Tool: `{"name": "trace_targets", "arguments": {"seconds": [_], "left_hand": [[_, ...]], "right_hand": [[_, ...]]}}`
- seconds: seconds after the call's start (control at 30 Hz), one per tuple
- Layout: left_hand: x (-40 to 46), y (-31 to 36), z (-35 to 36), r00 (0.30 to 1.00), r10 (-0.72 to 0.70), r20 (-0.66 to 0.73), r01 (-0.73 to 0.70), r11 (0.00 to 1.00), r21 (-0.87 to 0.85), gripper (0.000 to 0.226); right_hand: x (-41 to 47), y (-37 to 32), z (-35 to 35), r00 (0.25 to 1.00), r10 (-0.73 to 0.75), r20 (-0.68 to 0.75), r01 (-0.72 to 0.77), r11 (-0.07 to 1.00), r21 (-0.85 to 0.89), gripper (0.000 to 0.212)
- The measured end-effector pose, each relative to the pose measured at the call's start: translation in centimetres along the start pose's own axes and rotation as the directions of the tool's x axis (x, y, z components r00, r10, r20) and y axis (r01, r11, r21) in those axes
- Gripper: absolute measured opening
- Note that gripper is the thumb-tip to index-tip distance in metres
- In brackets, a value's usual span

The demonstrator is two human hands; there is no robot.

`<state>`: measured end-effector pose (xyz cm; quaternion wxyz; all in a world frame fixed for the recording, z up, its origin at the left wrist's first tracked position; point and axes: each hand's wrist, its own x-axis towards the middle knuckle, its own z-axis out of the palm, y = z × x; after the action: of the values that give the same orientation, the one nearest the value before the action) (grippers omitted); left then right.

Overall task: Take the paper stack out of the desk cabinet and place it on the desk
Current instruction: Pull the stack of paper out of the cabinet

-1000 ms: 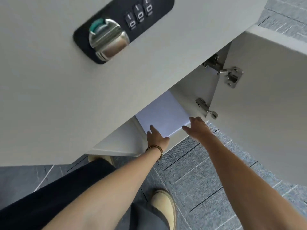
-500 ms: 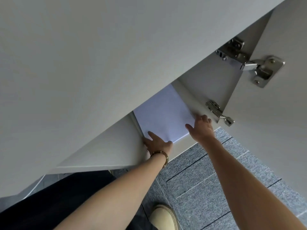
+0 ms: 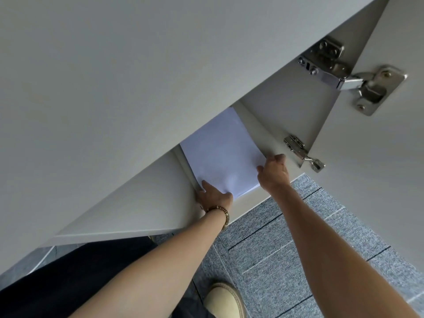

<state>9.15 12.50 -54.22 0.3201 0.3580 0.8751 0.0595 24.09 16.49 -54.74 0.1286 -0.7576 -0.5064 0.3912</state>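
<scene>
A white paper stack (image 3: 223, 152) lies flat on the bottom shelf inside the open desk cabinet (image 3: 277, 111). My left hand (image 3: 214, 193), with a beaded bracelet on the wrist, grips the stack's near left corner, thumb on top. My right hand (image 3: 273, 172) holds the stack's near right corner, fingers curled around its edge. The far end of the stack is hidden behind the closed grey cabinet front (image 3: 137, 88).
The cabinet door (image 3: 378, 168) stands open at the right, hung on two metal hinges (image 3: 358, 76). Grey carpet tiles (image 3: 298, 237) cover the floor below. My dark trouser leg (image 3: 80, 278) and a beige shoe (image 3: 226, 299) are at the bottom.
The view has moved closer and lower, so the combination lock has left the frame. Both hands have gone from reaching at the stack's near edge to gripping its two corners.
</scene>
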Motion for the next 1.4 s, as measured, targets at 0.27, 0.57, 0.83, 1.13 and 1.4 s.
{"name": "trace_targets", "arguments": {"seconds": [0.27,0.57,0.83,1.13,1.4], "left_hand": [[-2.5,-1.5,0.3,0.993,0.079,0.093,-0.088,0.991,0.102,0.091],[-8.8,-6.5,1.7,0.968,0.107,0.226,-0.106,0.994,-0.019,0.075],[-8.2,-8.4,1.4,0.945,-0.214,0.246,0.307,0.837,-0.453,0.068],[-6.7,-7.9,0.3,0.804,-0.044,0.593,0.421,0.746,-0.516,0.037],[-7.7,-7.6,-1.1,0.835,0.049,0.548,0.303,0.790,-0.532,0.030]], "right_hand": [[-1.2,1.8,-1.4,0.982,0.099,0.159,-0.137,0.959,0.249,0.035],[-9.0,9.6,-2.0,0.948,0.210,0.240,-0.283,0.899,0.333,0.042],[-11.1,12.5,-2.5,0.856,0.203,0.476,-0.364,0.889,0.276,0.046],[-7.1,10.0,-2.3,0.922,0.174,0.345,-0.285,0.909,0.303,0.055],[-10.1,7.9,-2.5,0.953,0.144,0.268,-0.212,0.946,0.244,0.045]]}}
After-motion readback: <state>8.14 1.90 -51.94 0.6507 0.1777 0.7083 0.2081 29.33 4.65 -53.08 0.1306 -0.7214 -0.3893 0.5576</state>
